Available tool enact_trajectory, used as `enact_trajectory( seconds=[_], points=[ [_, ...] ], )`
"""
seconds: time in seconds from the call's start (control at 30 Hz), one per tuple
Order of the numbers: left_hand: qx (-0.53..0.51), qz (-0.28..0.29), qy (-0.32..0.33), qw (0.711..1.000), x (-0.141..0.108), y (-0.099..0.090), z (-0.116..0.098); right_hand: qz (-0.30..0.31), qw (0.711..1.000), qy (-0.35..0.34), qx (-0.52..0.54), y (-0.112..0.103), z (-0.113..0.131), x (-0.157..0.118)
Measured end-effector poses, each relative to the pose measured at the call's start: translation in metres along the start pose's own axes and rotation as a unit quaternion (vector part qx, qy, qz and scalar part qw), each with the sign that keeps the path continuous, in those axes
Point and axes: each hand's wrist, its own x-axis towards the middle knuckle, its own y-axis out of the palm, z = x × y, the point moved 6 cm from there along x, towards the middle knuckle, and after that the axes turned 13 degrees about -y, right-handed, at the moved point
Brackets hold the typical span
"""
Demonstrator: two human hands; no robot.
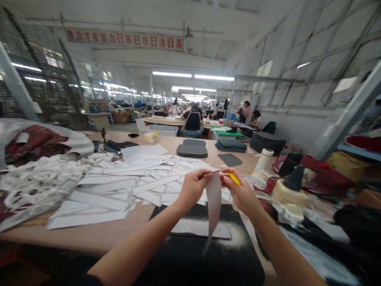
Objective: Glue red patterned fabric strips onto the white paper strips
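Observation:
Out in front of me, my left hand (pixel 193 186) pinches the top edge of a pale strip (pixel 214 200), which hangs down and curls at its lower end. My right hand (pixel 242 195) is closed around a slim yellow tool (pixel 234 178); its fingertips are at the strip's other top corner. The tool's working end is hidden, so its kind is unclear. Below the hands lies a black board (pixel 238 258) with whitish residue. Another white strip (pixel 190 227) rests flat on it, partly behind the hanging one.
Many loose white strips (pixel 107 198) cover the table, beside a heap of white scraps (pixel 38 178). Dark grey panels (pixel 192 151) are stacked farther back. On the right stand a white thermos (pixel 263 160) and a cream container with a dark cone top (pixel 288 194). Other people sit beyond.

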Motion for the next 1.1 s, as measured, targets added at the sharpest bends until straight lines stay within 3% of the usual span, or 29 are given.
enact_trajectory(
  seconds=[0.17, 0.27, 0.43, 0.67, 0.77, 0.93, 1.03, 1.1],
  points=[
    [-0.157, -0.045, -0.109, 0.98, -0.01, -0.028, 0.012, 0.025, 0.999, 0.038, 0.029, 0.045, -0.016, -0.036],
    [-0.223, -0.048, -0.171, 0.959, -0.019, -0.041, 0.024, 0.003, 0.998, 0.059, -0.009, 0.052, -0.023, -0.057],
    [-0.291, -0.044, -0.245, 0.924, -0.025, -0.053, 0.051, 0.011, 0.993, 0.105, -0.05, 0.041, -0.036, -0.082],
    [-0.325, -0.082, -0.256, 0.907, -0.026, -0.079, 0.075, 0.037, 0.969, 0.106, -0.22, 0.006, -0.065, -0.115],
    [-0.328, -0.036, -0.26, 0.907, -0.03, -0.073, 0.072, 0.081, 0.959, 0.102, -0.253, 0.004, -0.064, -0.108],
    [-0.242, 0.09, -0.268, 0.928, -0.049, -0.036, 0.066, 0.031, 0.957, -0.028, -0.288, 0.028, -0.016, -0.063],
    [-0.177, 0.13, -0.292, 0.931, -0.063, -0.023, 0.075, 0.102, 0.945, -0.047, -0.308, 0.056, -0.008, -0.045],
    [-0.146, 0.146, -0.326, 0.923, -0.071, -0.023, 0.087, 0.136, 0.938, -0.053, -0.315, 0.062, -0.012, -0.042]
  ],
)
